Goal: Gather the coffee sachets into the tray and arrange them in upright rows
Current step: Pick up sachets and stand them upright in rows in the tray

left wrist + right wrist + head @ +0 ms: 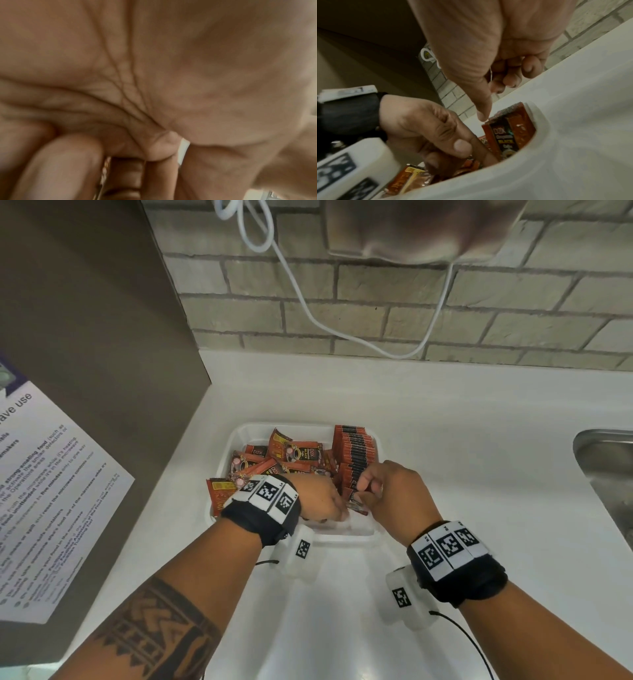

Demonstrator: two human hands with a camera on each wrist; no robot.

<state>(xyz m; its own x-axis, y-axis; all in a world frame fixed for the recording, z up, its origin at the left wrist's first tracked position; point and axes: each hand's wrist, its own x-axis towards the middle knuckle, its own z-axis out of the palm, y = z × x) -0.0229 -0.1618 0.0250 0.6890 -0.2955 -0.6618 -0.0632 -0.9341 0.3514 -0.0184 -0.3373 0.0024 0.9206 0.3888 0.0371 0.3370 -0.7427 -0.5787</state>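
A white tray (239, 436) sits on the counter. An upright row of red coffee sachets (354, 450) lines its right side, and loose sachets (294, 455) lie piled in its left part. My left hand (325, 501) reaches into the tray's near end, its thumb and fingers curled round a sachet (356, 505) just in front of the row. My right hand (380, 487) hovers over the row's near end with its fingers curled. In the right wrist view its thumb (481, 112) touches the top of the front sachet (510, 135). The left wrist view is mostly palm.
One sachet (219, 494) hangs over the tray's left rim. A brown panel with a notice (51, 491) stands to the left. A steel sink (609, 467) lies at the right edge. A white cable (308, 313) hangs against the brick wall behind.
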